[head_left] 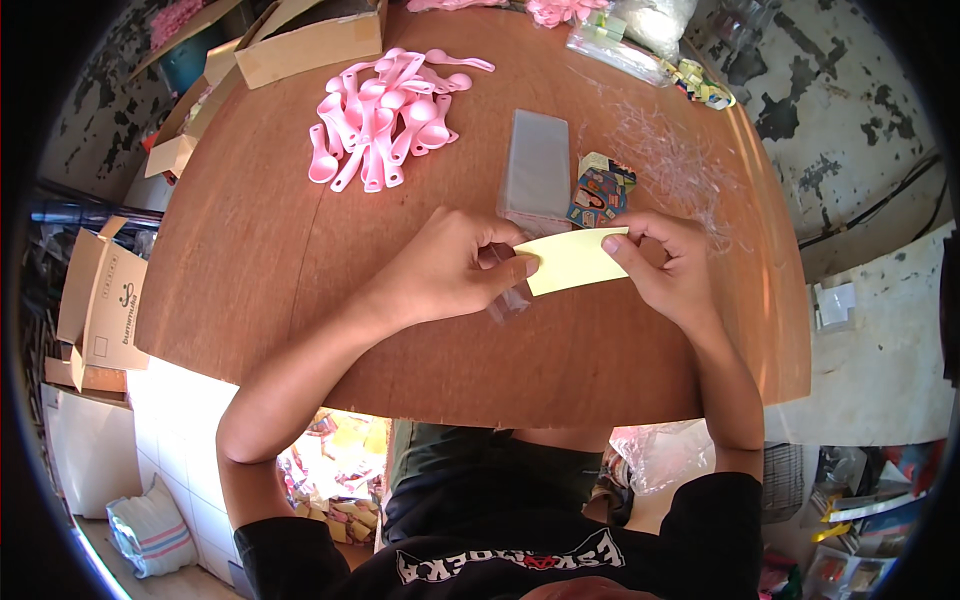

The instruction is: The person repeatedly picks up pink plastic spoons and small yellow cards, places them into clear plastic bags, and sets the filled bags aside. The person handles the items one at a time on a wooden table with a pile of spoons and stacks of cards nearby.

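Yellow card (572, 259): held over the tabletop (250, 250), pinched at its right end by the right hand (668, 270); left hand (455, 268) pinches a clear sleeve (508, 298) at its left end. Nearby: pink spoons (385, 115), stack of clear sleeves (537, 168), colourful cards (600, 190).

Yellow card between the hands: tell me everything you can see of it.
The yellow card is a plain pale-yellow rectangle, thin and flat, paper-like, with no print showing on the face in view. It is held just above the brown table, tilted slightly up to the right. The right hand pinches its right end; the left hand pinches its left end together with a clear plastic sleeve that hangs below.
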`<action>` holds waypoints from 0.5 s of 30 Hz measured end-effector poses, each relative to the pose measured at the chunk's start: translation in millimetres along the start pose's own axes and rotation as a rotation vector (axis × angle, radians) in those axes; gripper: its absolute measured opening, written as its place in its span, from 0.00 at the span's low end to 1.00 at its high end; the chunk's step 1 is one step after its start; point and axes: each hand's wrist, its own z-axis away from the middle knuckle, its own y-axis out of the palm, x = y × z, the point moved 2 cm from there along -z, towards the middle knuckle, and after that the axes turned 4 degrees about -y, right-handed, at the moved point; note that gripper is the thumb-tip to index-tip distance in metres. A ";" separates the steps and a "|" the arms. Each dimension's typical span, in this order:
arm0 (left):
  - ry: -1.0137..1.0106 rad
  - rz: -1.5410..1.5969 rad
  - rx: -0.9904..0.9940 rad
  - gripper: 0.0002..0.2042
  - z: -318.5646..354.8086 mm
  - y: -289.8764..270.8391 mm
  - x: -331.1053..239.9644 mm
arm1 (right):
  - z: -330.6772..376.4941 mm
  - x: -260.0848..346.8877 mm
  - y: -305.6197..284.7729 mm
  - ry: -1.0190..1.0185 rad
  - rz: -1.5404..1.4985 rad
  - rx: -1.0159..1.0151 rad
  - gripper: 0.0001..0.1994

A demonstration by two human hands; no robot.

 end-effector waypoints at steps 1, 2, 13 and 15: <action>-0.029 0.106 0.018 0.08 0.1 2.5 0.9 | 0.5 1.6 1.4 0.000 0.000 -0.002 0.06; -0.060 0.212 0.034 0.08 0.4 4.6 1.7 | 1.2 3.5 5.5 -0.001 -0.010 0.016 0.06; 0.670 -0.486 -0.681 0.09 12.3 2.8 -26.2 | 3.5 16.0 11.5 -0.162 0.257 -0.358 0.06; 0.698 -0.316 -0.496 0.12 16.0 5.6 -19.8 | 5.8 15.5 8.9 -0.158 0.303 -0.447 0.06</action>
